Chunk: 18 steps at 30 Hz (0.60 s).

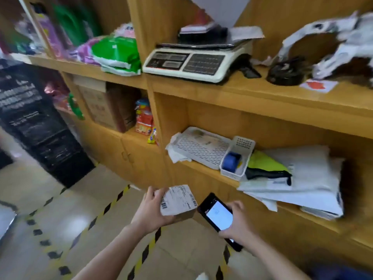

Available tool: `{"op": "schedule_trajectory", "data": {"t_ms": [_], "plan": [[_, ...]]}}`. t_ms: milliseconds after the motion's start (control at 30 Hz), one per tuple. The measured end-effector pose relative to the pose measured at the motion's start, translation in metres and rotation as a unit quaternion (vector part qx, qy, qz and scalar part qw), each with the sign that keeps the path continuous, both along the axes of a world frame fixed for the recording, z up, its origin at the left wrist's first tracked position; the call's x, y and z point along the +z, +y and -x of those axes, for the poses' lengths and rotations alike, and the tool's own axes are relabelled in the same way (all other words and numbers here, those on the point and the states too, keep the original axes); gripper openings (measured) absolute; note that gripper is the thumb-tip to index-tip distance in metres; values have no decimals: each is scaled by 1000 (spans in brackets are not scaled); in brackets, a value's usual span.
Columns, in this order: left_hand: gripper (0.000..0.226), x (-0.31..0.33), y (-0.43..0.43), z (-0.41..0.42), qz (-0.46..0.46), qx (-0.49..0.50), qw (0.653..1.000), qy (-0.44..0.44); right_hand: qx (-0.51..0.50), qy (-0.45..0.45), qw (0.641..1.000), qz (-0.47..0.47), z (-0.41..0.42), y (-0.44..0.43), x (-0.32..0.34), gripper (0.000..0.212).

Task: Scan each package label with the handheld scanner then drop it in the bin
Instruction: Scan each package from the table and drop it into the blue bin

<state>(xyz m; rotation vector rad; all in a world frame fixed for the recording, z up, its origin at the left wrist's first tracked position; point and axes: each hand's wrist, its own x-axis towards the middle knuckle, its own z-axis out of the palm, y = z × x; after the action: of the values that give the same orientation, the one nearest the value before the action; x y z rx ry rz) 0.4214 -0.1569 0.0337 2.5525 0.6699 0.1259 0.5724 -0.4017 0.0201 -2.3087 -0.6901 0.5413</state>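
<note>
Gripping one labelled package [178, 200], the left hand [151, 209] — clasping one handheld scanner [216, 215], the right hand [240, 223].

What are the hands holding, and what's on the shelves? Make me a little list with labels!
left hand: holds a small package, label facing up
right hand: holds the scanner, screen lit
package and scanner: side by side, very close; cannot tell if they touch
upper shelf: weighing scale
lower shelf: white basket with a blue tape roll in it, pale mailer bags beside it
bin: cannot tell which thing it is
</note>
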Motion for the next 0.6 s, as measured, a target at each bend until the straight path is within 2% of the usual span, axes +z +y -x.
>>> {"op": "schedule_trajectory", "data": {"t_ms": [133,300,467,600], "plan": [[108,-23,-48,-117,4,-174,984,44,-134,5,990,34,-40,-76,-7,90],[105,-46,-123,-235,0,-348,935,69,-295,26,954,46,-65,-157,-14,80],[97,-77,-215,-288,-6,-521,848,93,-466,51,882,39,-35,-225,-31,79],[100,-101,-285,-296,8,-623,773,117,-575,93,812,35,29,-268,-43,93]]}}
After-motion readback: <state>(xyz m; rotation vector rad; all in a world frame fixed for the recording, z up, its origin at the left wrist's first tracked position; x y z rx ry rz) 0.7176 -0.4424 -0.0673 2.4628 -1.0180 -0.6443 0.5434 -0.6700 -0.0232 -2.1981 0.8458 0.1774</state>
